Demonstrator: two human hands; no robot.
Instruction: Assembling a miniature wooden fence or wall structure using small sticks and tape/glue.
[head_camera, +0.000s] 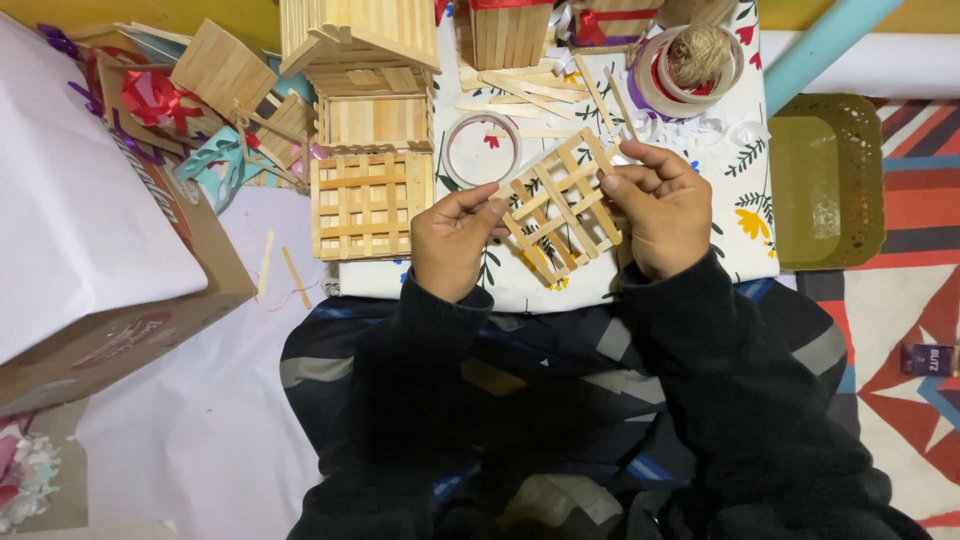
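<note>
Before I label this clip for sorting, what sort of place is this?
Probably a home craft corner on the floor: both hands hold a craft-stick lattice, finished stick boxes and a twine spool lie on a floral cloth, beside a patterned rug.

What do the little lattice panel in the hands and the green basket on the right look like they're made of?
The pale lattice panel, held by the left hand and right hand, looks like flat bare wooden craft sticks: light tan, matte, rounded ends, crossed in layers. The olive-green rectangular basket looks like moulded plastic, judging by its even colour and perforated walls.
</note>
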